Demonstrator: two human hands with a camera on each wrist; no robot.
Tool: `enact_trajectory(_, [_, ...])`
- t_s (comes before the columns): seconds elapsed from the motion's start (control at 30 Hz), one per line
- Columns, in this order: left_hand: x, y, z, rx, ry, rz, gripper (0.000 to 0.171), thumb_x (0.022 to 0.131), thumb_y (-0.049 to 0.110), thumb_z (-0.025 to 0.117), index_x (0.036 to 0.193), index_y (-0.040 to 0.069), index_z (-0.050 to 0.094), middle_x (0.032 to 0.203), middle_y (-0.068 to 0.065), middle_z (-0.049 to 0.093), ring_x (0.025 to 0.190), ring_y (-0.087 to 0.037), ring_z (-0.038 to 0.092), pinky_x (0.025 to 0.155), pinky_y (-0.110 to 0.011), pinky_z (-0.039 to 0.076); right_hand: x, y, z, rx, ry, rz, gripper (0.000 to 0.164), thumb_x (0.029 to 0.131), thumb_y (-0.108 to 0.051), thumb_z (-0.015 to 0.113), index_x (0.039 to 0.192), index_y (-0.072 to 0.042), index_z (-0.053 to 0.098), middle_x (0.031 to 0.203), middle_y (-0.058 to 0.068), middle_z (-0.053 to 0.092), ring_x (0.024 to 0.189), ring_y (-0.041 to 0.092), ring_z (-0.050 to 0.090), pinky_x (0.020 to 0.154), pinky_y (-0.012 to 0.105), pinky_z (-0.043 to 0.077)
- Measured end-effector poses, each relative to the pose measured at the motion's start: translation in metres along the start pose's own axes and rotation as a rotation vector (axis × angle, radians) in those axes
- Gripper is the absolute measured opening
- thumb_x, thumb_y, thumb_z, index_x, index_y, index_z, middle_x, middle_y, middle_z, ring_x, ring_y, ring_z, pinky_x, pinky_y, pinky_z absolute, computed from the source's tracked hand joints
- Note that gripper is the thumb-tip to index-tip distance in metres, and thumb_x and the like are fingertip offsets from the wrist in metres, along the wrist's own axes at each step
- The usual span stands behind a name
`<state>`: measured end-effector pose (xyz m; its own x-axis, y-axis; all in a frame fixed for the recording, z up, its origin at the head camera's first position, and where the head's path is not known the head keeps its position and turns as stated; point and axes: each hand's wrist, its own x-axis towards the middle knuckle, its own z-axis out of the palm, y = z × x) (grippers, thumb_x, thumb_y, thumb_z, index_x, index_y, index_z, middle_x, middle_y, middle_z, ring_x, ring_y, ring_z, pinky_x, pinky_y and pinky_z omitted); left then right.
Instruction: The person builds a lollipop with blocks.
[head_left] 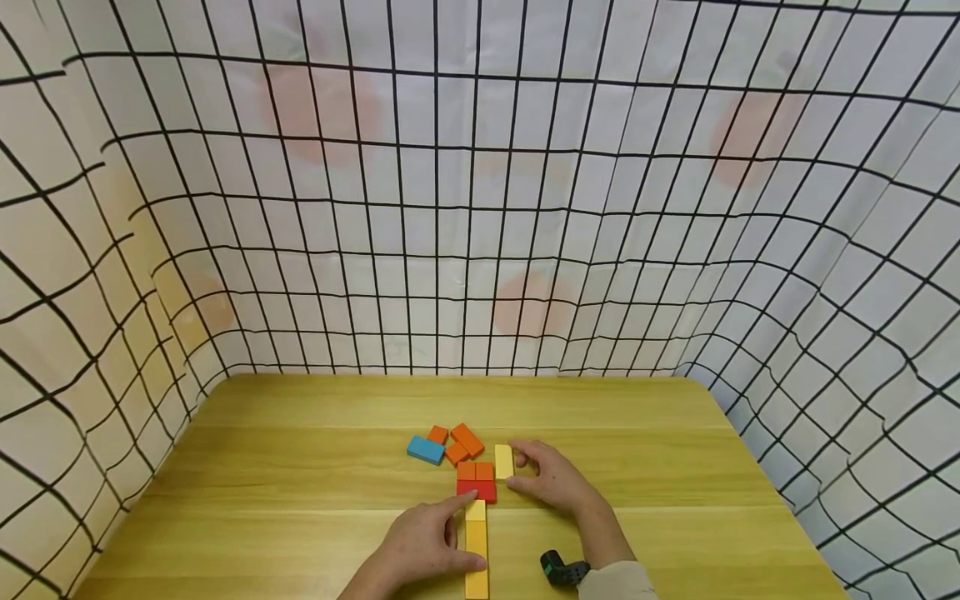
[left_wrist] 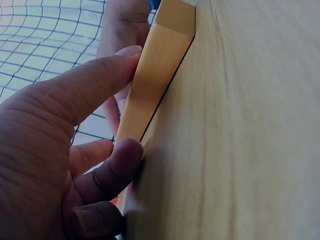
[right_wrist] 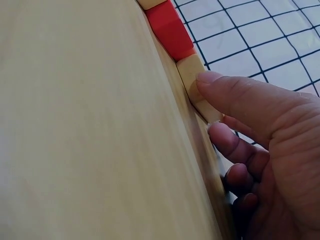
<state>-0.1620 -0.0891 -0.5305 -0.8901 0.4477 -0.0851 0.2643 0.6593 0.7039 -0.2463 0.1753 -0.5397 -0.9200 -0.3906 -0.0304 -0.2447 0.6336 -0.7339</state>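
Long yellow block lies near, left hand touching it, fingers ungripped; right hand pinches pale block, likely light, stiff, best held by ends.

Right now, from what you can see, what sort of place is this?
Probably an enclosed tabletop workspace: a wood-grain table with coloured blocks, plus black netting and pale sheeting on three sides.
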Motion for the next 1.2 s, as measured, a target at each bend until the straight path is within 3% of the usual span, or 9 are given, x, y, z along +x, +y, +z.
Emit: enact_trajectory(1.2, [0.0002, -0.0018, 0.0007, -0.021, -0.004, -0.011, 0.089, 0.073, 0.061, 0.084, 0.147, 0.02, 0.056, 0.062, 0.014, 0.055, 0.053, -0.003, 0.049, 0.052, -0.023, 0.038, 0.0003, -0.0018, 0.0022, 0.0, 0.0, 0.038, 0.069, 0.089, -0.042, 0.078, 0.148, -0.013, 0.053, 0.108, -0.004, 0.054, 0.101, 0.018, 0.047, 0.091, 0.043, 0.042])
